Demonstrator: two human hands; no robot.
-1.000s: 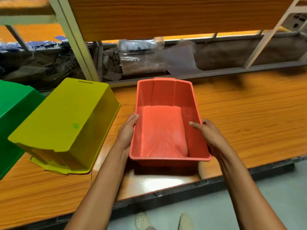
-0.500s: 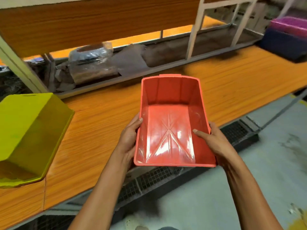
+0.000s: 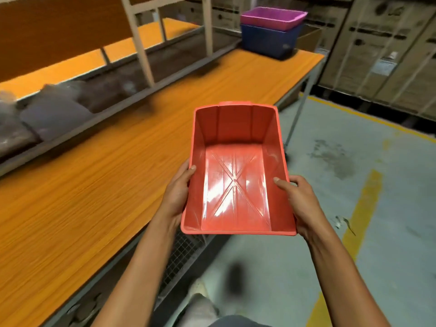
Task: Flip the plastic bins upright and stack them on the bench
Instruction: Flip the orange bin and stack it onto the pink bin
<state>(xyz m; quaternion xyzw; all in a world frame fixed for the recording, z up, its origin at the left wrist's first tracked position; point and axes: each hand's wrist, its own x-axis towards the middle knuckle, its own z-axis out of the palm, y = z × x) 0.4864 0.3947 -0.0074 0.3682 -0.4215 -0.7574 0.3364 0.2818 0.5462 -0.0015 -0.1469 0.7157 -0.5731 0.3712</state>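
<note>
Just off the front edge of the long orange wood-grain worktop, over the grey concrete floor, an empty red rectangular plastic bin is carried upright, mouth up, its near end lower than its far end. The left hand is clenched on the bin's left long rim with the thumb hooked over the edge; the right hand grasps the right long rim the same way, thumb lying inside against the wall. Judging by the thin walls, the glossy moulded floor with its raised cross ribs and the easy two-handed hold, the bin is probably light and fairly stiff, though smooth enough to slide in the fingers; the rolled rim, taken at the middle of both long sides, looks the surest place for a grip. At the far right corner of the worktop a pink plastic bin sits nested in a dark blue plastic bin, both upright, which seems the likely stack to join. Between there and the carried bin the worktop lies bare. Cardboard cartons line the wall beyond, and yellow painted lines mark the floor. Blur softens the left side.
</note>
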